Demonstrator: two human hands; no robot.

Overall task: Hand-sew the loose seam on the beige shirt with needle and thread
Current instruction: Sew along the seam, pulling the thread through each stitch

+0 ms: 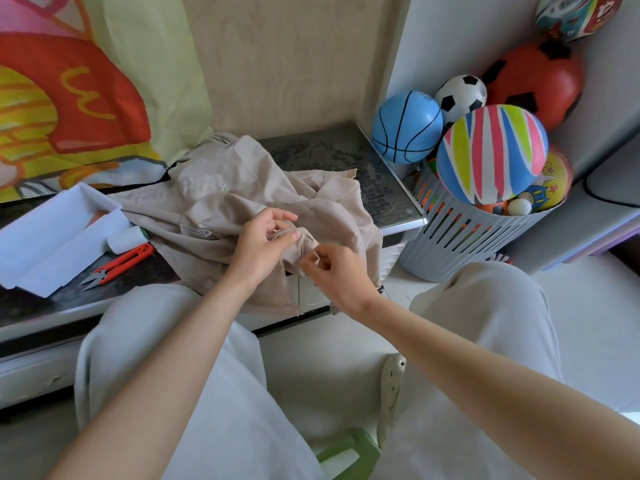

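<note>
The beige shirt (221, 199) lies crumpled on the dark table (346, 154), with one part hanging over the front edge. My left hand (263, 244) pinches a fold of the shirt near that edge. My right hand (332, 271) is just right of it, thumb and fingers pinched together at the fabric. Pale thread (304, 247) runs between the two hands. The needle is too small to make out. A white thread spool (126, 240) lies on the table to the left.
Orange thread snips (119, 263) lie beside an open white box (52, 237) at the table's left. A grey slatted basket (460, 237) full of balls stands on the floor to the right. My knees in pale trousers are below the table edge.
</note>
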